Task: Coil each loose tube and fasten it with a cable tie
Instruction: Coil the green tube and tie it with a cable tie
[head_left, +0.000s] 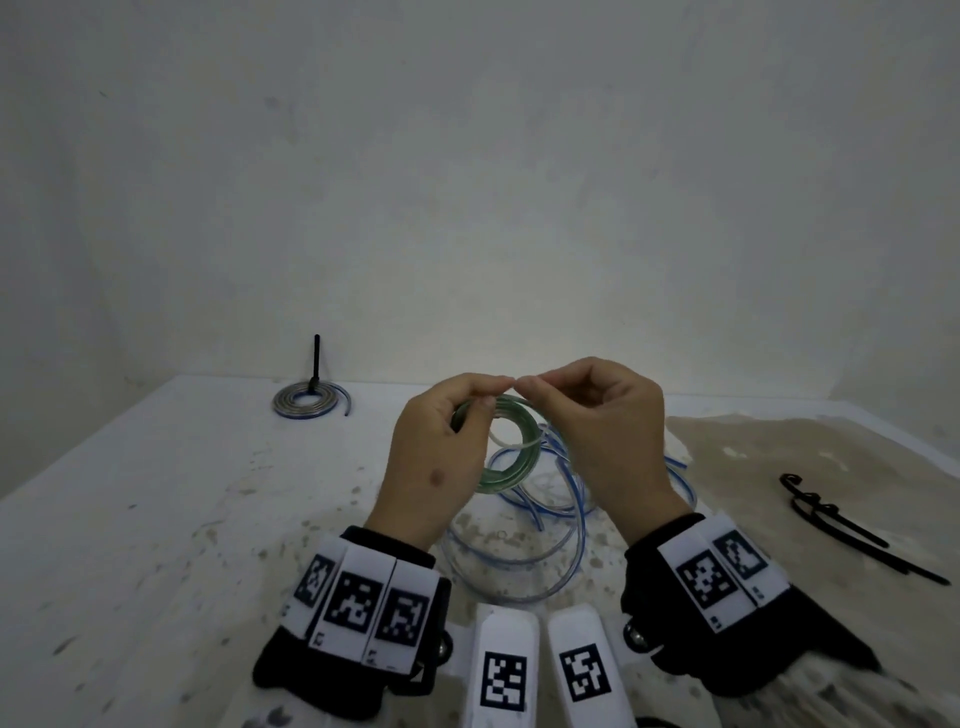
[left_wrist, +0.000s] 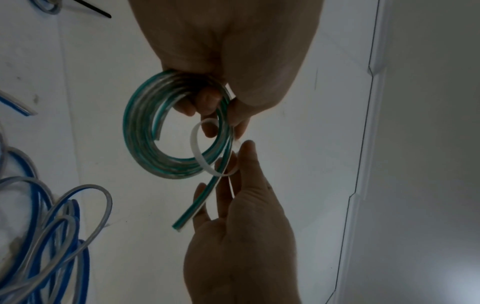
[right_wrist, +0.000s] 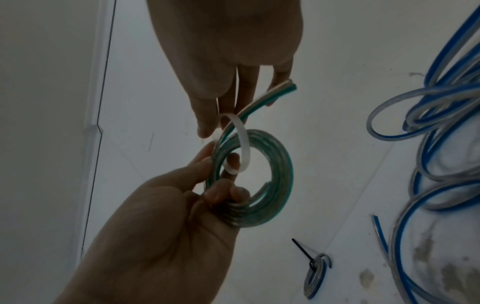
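A green-striped clear tube wound into a coil (head_left: 511, 460) is held above the table. My left hand (head_left: 467, 402) grips the coil (left_wrist: 137, 139) at its rim, fingers curled through the ring. A white cable tie (left_wrist: 197, 150) loops round the coil's strands. My right hand (head_left: 550, 389) pinches the tie (right_wrist: 244, 139) between thumb and fingers, tip to tip with the left hand. The tube's free end (left_wrist: 197, 207) sticks out of the coil and lies along the right hand's fingers (right_wrist: 249, 90).
Loose blue-striped tubes (head_left: 550, 519) lie tangled on the white table (head_left: 156, 493) under my hands. A blue-striped coil fastened with a black tie (head_left: 306, 402) sits at the far left by the wall. Black cable ties (head_left: 841, 525) lie at the right.
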